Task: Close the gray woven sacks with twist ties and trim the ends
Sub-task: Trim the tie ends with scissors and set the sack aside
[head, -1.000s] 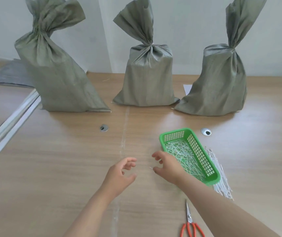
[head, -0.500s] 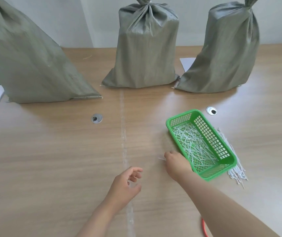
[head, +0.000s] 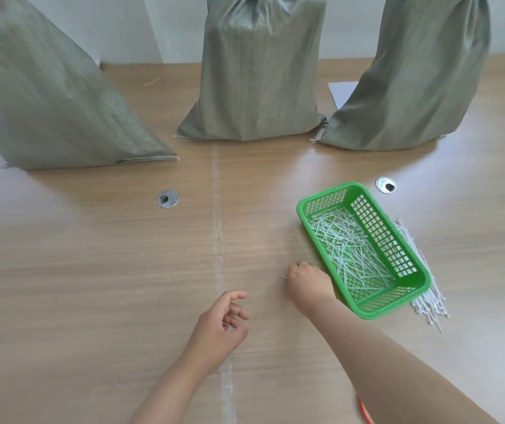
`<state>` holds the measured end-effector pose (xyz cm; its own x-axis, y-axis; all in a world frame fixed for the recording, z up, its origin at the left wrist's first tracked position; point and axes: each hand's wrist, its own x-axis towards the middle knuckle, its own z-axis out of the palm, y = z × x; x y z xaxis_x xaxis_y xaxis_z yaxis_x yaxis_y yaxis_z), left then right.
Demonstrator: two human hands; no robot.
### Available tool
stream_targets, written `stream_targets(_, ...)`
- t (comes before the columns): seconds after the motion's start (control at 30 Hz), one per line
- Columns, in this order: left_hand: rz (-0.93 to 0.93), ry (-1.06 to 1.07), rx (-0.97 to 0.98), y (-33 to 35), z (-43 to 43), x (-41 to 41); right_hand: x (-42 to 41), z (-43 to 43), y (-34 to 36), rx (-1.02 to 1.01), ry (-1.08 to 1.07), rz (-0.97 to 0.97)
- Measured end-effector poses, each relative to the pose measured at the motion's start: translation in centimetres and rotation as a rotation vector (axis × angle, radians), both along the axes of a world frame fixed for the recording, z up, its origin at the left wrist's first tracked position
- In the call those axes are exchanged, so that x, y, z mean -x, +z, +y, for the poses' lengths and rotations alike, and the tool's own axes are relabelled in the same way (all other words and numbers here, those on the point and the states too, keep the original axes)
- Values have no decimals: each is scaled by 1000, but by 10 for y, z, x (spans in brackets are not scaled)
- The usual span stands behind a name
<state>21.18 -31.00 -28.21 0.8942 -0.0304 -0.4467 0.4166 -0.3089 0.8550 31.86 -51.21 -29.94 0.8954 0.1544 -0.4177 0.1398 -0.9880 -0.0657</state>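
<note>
Three gray woven sacks stand at the back of the wooden table: a leaning left sack (head: 49,99), a middle sack (head: 260,71) and a right sack (head: 410,78); their tops are cut off by the frame. A green plastic basket (head: 410,296) holds several short white tie offcuts. My right hand (head: 307,284) is down on the table just left of the basket, fingers curled, pinching a thin white tie piece whose tip pokes out to the left. My left hand (head: 222,327) hovers nearer me, fingers loosely curled, holding nothing.
A bundle of white ties (head: 419,276) lies on the table right of the basket. Two metal grommets (head: 167,198) (head: 385,185) are set in the tabletop. An orange scissor handle (head: 364,413) peeks out under my right forearm. A white sheet (head: 341,93) lies between the sacks.
The view has tilted down and closer, cutting off the sack tops. My right hand dropped to the table and closed on a tie piece; my left hand drew back toward me.
</note>
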Motion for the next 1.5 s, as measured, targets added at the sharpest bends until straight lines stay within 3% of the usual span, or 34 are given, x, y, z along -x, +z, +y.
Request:
stream_targets(0.17,-5,30,18,0,-2,3,2,8,5,-116,-10,-18)
stream_targets(0.47,-50,73,59,21,-38,-12,-5,-31,52,-444,-170,-239)
stream_targets(0.87,-88,34,33,41,-92,-5,-8,-137,62,-472,-512,-248)
stream_targets(1.5,-74,57,29,43,-153,-6,2,-181,55,-528,-465,-253)
